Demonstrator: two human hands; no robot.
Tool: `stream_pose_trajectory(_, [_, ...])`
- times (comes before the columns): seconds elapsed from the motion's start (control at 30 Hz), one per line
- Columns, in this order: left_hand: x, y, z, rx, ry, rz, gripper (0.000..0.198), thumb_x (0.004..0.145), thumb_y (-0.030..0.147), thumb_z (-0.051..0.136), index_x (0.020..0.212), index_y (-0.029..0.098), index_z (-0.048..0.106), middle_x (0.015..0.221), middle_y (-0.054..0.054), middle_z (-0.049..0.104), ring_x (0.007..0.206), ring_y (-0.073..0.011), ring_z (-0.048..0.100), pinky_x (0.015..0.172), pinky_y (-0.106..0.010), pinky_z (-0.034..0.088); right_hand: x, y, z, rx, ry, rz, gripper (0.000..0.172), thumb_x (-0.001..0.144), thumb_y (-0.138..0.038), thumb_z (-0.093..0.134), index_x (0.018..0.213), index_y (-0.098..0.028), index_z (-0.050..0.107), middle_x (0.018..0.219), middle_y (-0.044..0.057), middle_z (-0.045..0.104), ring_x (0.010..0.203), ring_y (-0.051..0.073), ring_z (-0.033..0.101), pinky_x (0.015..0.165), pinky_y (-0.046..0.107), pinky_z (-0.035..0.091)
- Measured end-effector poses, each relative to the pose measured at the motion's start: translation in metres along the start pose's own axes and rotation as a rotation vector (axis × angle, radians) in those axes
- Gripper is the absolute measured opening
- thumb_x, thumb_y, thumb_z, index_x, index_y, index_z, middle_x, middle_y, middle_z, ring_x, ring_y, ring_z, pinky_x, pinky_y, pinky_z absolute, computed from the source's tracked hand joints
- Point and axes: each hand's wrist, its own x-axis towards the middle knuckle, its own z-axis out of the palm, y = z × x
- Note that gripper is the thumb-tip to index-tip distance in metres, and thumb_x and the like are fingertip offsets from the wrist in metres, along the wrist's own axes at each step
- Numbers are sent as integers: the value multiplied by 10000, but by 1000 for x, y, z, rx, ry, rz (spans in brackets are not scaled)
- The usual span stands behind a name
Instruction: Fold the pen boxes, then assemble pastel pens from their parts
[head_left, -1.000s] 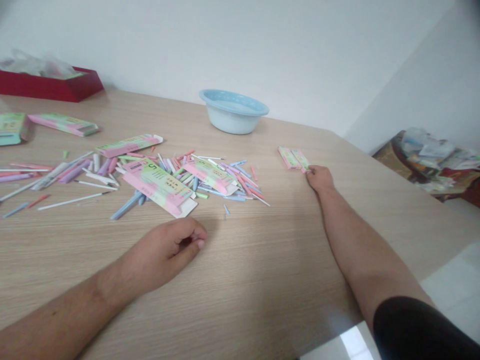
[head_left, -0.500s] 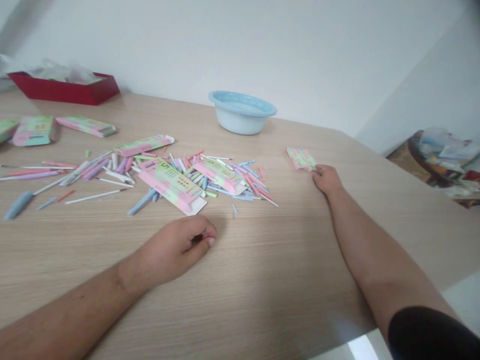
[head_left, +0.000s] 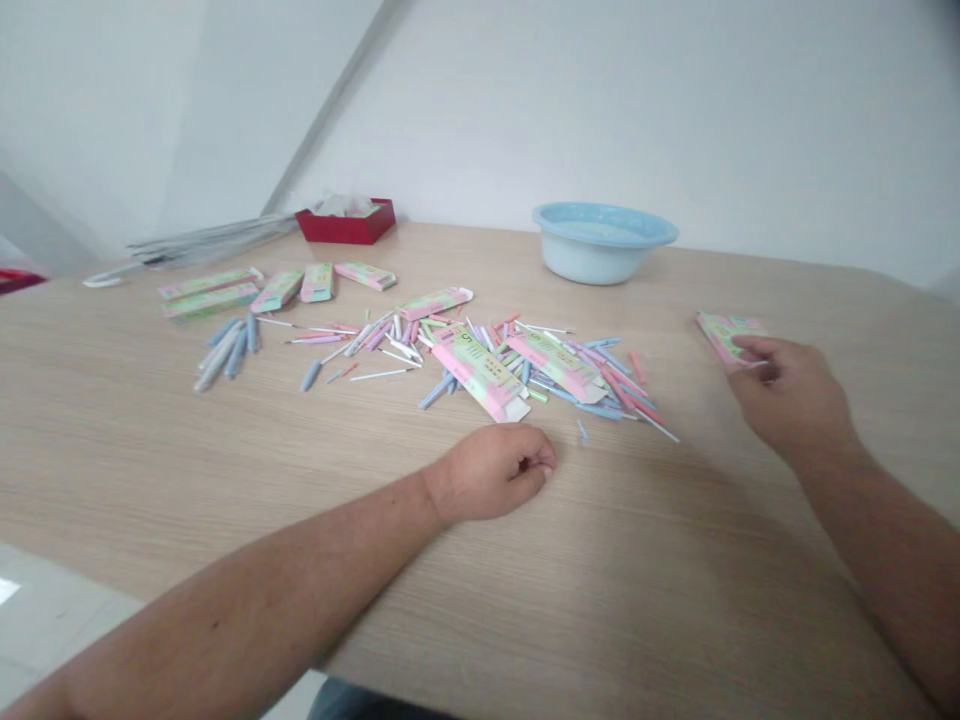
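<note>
My right hand (head_left: 799, 400) is closed on the near edge of a small pink-and-green carton (head_left: 724, 335) at the right of the table, and the fingers hide part of it. My left hand (head_left: 491, 470) rests on the wood with fingers curled in to the thumb and nothing visible in it. Just beyond it lies an open-ended pink-and-green carton (head_left: 480, 372). A similar carton (head_left: 559, 365) lies to its right, and another (head_left: 435, 303) farther back. Around and under them is a loose heap of pastel pen-like sticks (head_left: 600, 408), some with thin white shafts.
A light blue basin (head_left: 604, 255) stands at the back, near the wall. Farther left is a red tray (head_left: 346, 228) with clear plastic in it. Several more cartons (head_left: 277, 290) line the left side, with a group of blue and white sticks (head_left: 225, 352) in front.
The view has swung left, so the table's left side now shows. My right hand looks larger and nearer, still at the small carton. My left hand keeps its curled pose beside the heap.
</note>
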Motion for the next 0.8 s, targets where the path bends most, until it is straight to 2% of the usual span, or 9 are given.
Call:
stream_pose_trajectory(0.07, [1, -1, 1, 22, -1, 20, 74, 1010, 195, 664, 1009, 195, 739, 862, -30, 767, 758, -180, 689, 725, -300, 506, -24, -25, -6, 74, -53, -71, 604, 879, -467, 639, 1369, -164, 820, 1051, 154, 816, 805, 291, 695, 918, 485, 594])
stream_pose_trajectory(0.13, [1, -1, 2, 46, -1, 36, 70, 1007, 185, 670, 1015, 198, 738, 871, -36, 767, 781, -190, 699, 749, -312, 517, -49, -37, -10, 117, -100, -162, 577, 914, -529, 621, 1369, -216, 789, 1075, 149, 797, 881, 327, 725, 928, 518, 610])
stream_pose_trajectory(0.2, [2, -2, 4, 65, -2, 48, 56, 1004, 194, 682, 1014, 203, 737, 881, -41, 767, 808, -199, 709, 773, -319, 530, -68, -37, -9, 125, -108, -203, 503, 949, -538, 588, 1332, -266, 767, 1080, 138, 780, 937, 351, 741, 930, 540, 620])
stream_pose_trajectory(0.27, [3, -3, 5, 78, -3, 54, 49, 1009, 220, 690, 1015, 205, 735, 888, -45, 768, 830, -204, 715, 790, -323, 540, -78, -29, -5, 122, -118, -187, 420, 946, -542, 577, 1246, -310, 758, 1007, 116, 750, 895, 360, 746, 865, 551, 629])
stream_pose_trajectory(0.37, [3, -5, 6, 86, -1, 61, 64, 1022, 247, 683, 1017, 204, 729, 898, -52, 772, 856, -212, 722, 811, -332, 551, -77, -13, 4, 113, -150, -59, 343, 908, -573, 587, 1126, -358, 741, 984, 106, 759, 864, 376, 761, 799, 570, 627])
stream_pose_trajectory(0.5, [2, -4, 7, 76, -7, 81, 63, 1021, 234, 673, 1014, 199, 725, 921, -62, 782, 886, -220, 732, 835, -339, 559, -66, -1, 13, 117, -278, 160, 351, 837, -631, 608, 1046, -377, 728, 945, 107, 804, 848, 403, 782, 780, 591, 615])
stream_pose_trajectory(0.6, [1, -3, 7, 67, -15, 84, 58, 1021, 223, 670, 1012, 203, 725, 921, -60, 784, 878, -217, 733, 827, -335, 560, -62, 1, 16, 119, -331, 202, 352, 791, -631, 603, 997, -371, 721, 912, 100, 817, 837, 414, 784, 789, 596, 602])
stream_pose_trajectory(0.8, [0, -2, 6, 58, -13, 86, 62, 1011, 194, 661, 1005, 210, 721, 922, -58, 784, 876, -218, 737, 832, -334, 559, -59, 9, 20, 172, -365, 248, 373, 772, -650, 611, 989, -366, 718, 857, 76, 818, 737, 394, 775, 690, 566, 582])
